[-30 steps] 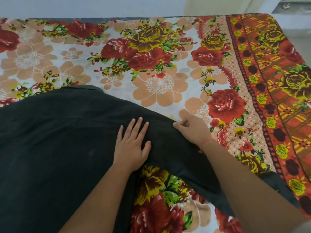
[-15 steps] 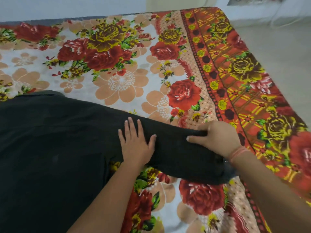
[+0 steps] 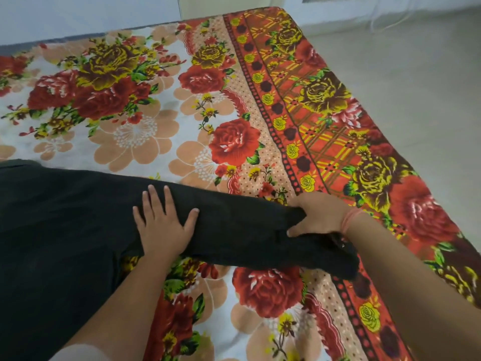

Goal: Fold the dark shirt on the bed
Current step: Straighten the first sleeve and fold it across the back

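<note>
A bed covered by a floral sheet of red, yellow and peach blooms [image 3: 145,131] fills most of the view, with pale floor [image 3: 416,87] at the far right. The black cloth shirt [image 3: 65,230] lies flat on the near left of the bed, and 1 long sleeve [image 3: 247,230] stretches out to the right. The 2 hands are apart. The left hand [image 3: 161,225] lies flat, fingers spread, on the shirt where the sleeve begins. The right hand [image 3: 320,217] grips the sleeve near its cuff end, fingers curled round the cloth. A thin red thread [image 3: 350,220] circles the right wrist.
</note>
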